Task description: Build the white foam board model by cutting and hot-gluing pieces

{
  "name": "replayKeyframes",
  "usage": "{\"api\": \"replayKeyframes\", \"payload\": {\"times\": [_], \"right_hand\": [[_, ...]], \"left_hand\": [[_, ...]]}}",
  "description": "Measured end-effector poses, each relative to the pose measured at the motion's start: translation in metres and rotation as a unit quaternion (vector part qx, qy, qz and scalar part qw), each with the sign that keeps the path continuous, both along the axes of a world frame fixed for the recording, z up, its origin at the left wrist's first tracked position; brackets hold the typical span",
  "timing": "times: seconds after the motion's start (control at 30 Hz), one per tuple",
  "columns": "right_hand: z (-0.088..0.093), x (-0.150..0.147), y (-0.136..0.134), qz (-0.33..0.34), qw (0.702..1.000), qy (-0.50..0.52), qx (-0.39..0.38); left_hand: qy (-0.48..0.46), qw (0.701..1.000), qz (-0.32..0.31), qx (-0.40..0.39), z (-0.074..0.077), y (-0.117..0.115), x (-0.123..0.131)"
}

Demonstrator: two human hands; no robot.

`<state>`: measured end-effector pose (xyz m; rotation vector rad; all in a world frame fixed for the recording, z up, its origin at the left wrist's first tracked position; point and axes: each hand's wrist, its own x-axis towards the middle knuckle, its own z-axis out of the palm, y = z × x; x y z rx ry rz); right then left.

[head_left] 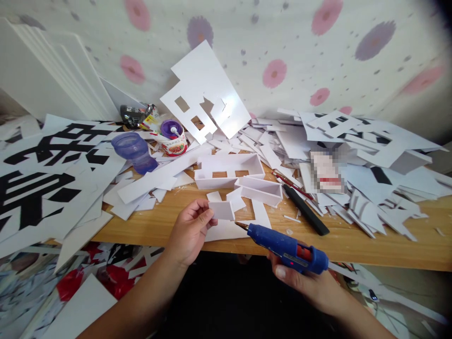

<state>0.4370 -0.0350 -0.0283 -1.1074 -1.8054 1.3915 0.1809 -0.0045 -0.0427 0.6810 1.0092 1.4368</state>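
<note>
My left hand [193, 227] pinches a small white foam-board piece [222, 210] between thumb and fingers, just above the table's front edge. Wrapped around a blue glue gun [278, 242] is my right hand [300, 281]. The gun's nozzle points left and its tip is close to the piece's right edge; whether they touch I cannot tell. Beneath the held piece lies a flat white cut-out sheet [260, 217]. Behind it stand an open white box shape [231, 182] with square holes in its base and a narrower white tray shape [259, 192].
A black-handled cutter [305, 209] lies right of the boxes on the wooden table [370, 249]. Piled offcuts [293, 141] cover the back and right. A purple plastic jar [136, 153] and a paper tub [174, 143] stand at left. Sheets with black characters [49, 174] spread further left.
</note>
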Motion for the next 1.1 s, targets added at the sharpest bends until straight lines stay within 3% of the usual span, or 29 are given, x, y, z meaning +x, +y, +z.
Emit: {"api": "replayKeyframes", "payload": {"times": [0.13,0.23,0.3,0.5,0.67,0.77,1.1], "right_hand": [[0.004,0.0,0.002,-0.013,0.999,0.029,0.013],[0.013,-0.008,0.004,-0.02,0.999,0.026,0.041],[0.021,-0.016,0.006,-0.01,0.997,0.002,0.082],[0.027,-0.03,0.007,0.031,0.987,-0.039,0.155],[0.027,-0.03,0.007,0.03,0.986,-0.048,0.157],[0.027,-0.03,0.007,0.037,0.986,-0.053,0.154],[0.025,-0.024,0.005,-0.002,0.984,-0.066,0.164]], "left_hand": [[0.163,0.984,0.045,0.052,0.0,-0.003,-0.004],[0.341,0.927,0.078,0.136,0.008,-0.007,-0.004],[0.404,0.889,0.084,0.199,0.015,-0.009,-0.003],[0.448,0.85,0.09,0.261,0.024,-0.009,0.0],[0.513,0.772,0.097,0.362,0.019,-0.005,-0.004],[0.538,0.742,0.1,0.386,0.019,-0.004,-0.005],[0.557,0.723,0.103,0.396,0.021,-0.007,-0.009]]}}
